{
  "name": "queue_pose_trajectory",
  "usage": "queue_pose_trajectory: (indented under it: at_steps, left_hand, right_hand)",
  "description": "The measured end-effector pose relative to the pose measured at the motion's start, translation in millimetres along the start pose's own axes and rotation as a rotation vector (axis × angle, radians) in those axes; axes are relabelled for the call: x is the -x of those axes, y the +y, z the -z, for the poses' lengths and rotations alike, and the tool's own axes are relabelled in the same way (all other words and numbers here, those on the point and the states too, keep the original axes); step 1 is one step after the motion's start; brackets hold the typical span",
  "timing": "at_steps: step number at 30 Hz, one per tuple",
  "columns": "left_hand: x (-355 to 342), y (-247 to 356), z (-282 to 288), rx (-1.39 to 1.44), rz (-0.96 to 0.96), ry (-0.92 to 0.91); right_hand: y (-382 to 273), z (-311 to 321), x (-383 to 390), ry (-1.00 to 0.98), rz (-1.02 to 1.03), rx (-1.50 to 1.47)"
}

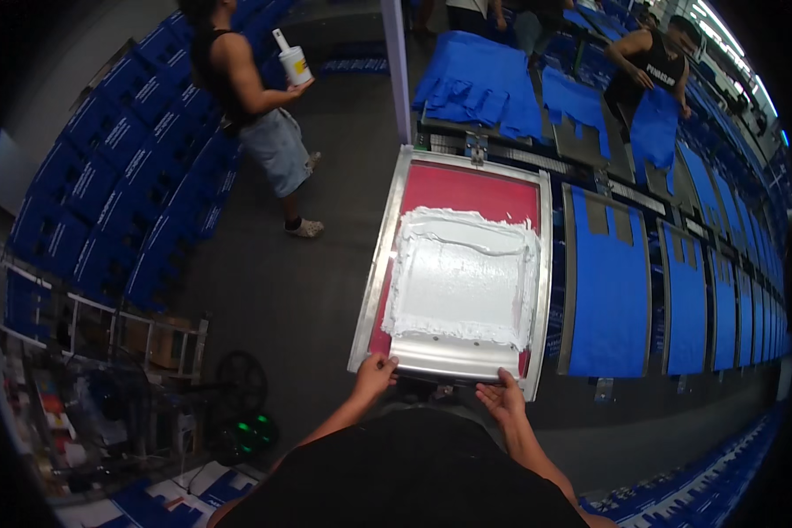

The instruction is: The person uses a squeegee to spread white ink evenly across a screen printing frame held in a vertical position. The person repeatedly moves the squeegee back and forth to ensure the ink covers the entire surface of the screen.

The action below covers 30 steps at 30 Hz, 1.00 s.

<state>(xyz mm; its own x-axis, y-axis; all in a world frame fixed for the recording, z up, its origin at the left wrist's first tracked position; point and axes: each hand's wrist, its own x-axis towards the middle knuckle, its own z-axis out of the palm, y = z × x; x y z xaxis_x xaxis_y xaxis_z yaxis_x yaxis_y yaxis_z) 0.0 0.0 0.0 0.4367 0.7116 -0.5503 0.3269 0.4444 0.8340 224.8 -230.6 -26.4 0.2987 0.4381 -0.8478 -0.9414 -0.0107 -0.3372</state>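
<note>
A screen-printing frame (542, 246) with a silver metal rim and red mesh (466, 185) lies in front of me, thick white ink (458, 273) spread over much of the mesh. A wide silver squeegee (453, 356) rests along its near end. My left hand (377, 377) grips the squeegee's left end. My right hand (504, 398) holds its right end, thumb on top and fingers curved loosely at the lower edge.
Boards with blue fabric pieces (609, 290) run rightward. Blue printed pieces (114, 185) fill racks at left. A person (268, 145) walks there carrying a white container (294, 66); a co-worker (651, 66) handles blue fabric at upper right. Machinery (106, 396) stands lower left.
</note>
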Motion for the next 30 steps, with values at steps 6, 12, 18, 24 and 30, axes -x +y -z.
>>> queue_pose_trajectory:
  at_steps: [6,12,18,24,30]
  left_hand:
    - [57.2,27.1,4.9,0.151,-0.163,-0.075]
    - [70.0,24.7,-31.4,0.144,-0.374,-0.175]
    - [67.1,-21.8,-33.0,-0.309,-0.089,-0.598]
    - [52.6,-91.6,-58.2,-0.289,0.178,-0.640]
    - [46.7,-77.8,-59.1,-0.081,0.263,-0.690]
  right_hand:
    - [28.4,-18.4,50.7,0.131,0.180,-0.172]
    - [23.5,-107.6,62.4,-0.488,0.437,-0.107]
    - [-135.3,-130.1,57.3,-0.272,0.712,0.725]
    - [-245.9,-210.7,-5.3,0.015,1.050,1.838]
    - [-262.0,-269.4,-81.6,-0.110,1.044,2.218]
